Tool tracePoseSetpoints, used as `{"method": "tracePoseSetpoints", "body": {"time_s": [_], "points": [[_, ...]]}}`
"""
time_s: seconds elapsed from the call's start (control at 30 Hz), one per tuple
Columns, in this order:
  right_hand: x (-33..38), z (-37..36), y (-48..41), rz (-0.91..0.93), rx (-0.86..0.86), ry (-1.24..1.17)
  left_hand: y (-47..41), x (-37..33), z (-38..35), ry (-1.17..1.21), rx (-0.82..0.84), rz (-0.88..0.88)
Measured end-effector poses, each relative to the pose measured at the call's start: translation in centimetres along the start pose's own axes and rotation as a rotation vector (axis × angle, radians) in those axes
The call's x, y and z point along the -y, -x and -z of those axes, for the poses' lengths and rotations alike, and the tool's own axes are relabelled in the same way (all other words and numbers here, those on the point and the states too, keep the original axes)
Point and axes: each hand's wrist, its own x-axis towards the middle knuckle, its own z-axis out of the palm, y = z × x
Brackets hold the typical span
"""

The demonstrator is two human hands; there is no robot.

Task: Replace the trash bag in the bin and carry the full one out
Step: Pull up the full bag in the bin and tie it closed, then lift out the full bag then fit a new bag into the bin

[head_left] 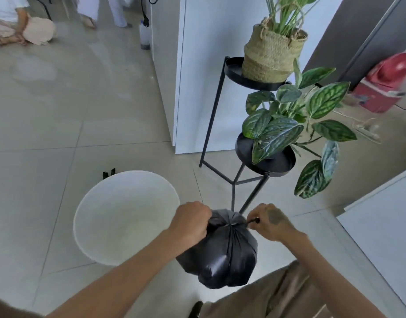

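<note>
A full black trash bag [220,253] hangs in the near middle of the view, its mouth gathered into a tight pucker at the top and its glossy body bulging below, held up off the tiled floor [48,125]. The left hand [191,222] is curled into a fist, clamped on the gathered plastic at the left of the pucker. The right hand [269,222] is at the right of the pucker, its fingertips pinched together on a thin black tie end [253,221] that runs from the knot. Both bare forearms reach in from the near edge, and a stretch of brown trousers [286,292] shows below the bag. Just left of the bag stands the round white bin [126,216], open at the top, with no liner visible in it; the bag is outside it and beside its right rim. A small black clip-like thing [109,173] sits at the bin's far edge. Beyond the bag, to the right, a black metal plant stand [243,177] carries a leafy green plant [296,127] on its lower tray and a woven basket planter [269,53] on the upper one. Behind the stand is a white cabinet [204,72]. A red appliance [385,83] rests on the floor at the far right, and a person sits on the floor [20,26] at the far left.
</note>
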Motion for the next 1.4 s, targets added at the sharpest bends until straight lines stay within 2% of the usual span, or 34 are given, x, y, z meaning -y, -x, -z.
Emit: {"method": "tracePoseSetpoints", "body": {"time_s": [0.17, 0.37, 0.5, 0.73, 0.87, 0.93, 1.07, 1.2, 1.3, 1.4], "points": [[1.3, -5.1, -2.9, -0.093, 0.094, 0.008, -1.2, -0.4, -5.4, -0.001, 0.191, 0.083], [3.1, -8.1, -5.0, -0.135, 0.136, 0.106, -1.1, 1.0, -9.1, 0.229, 0.356, 0.082], [3.2, -8.6, -5.6, -0.150, 0.154, 0.064, -0.6, 1.3, -8.9, 0.338, 0.290, 0.053], [4.9, -6.6, -4.5, -0.096, 0.188, 0.156, 0.7, 1.0, -4.8, 0.220, 0.173, 0.021], [8.0, -4.5, -4.6, 0.038, 0.125, 0.099, 1.9, 3.2, -1.5, 0.259, 0.049, 0.069], [10.4, -3.7, -5.2, 0.102, 0.103, -0.037, 2.3, 5.3, 0.3, 0.291, -0.086, 0.135], [16.3, -3.5, -6.8, 0.217, 0.016, -0.256, 2.9, 13.0, 2.9, 0.402, -0.350, 0.392], [19.7, -4.9, -8.0, 0.276, -0.093, -0.296, 4.0, 21.3, 3.2, 0.455, -0.578, 0.683], [20.1, -6.5, -9.1, 0.262, -0.149, -0.374, 4.7, 26.6, 0.8, 0.592, -0.661, 0.881], [20.2, -7.4, -10.0, 0.197, -0.182, -0.474, 5.3, 30.6, -3.4, 0.789, -0.624, 1.066]]}}
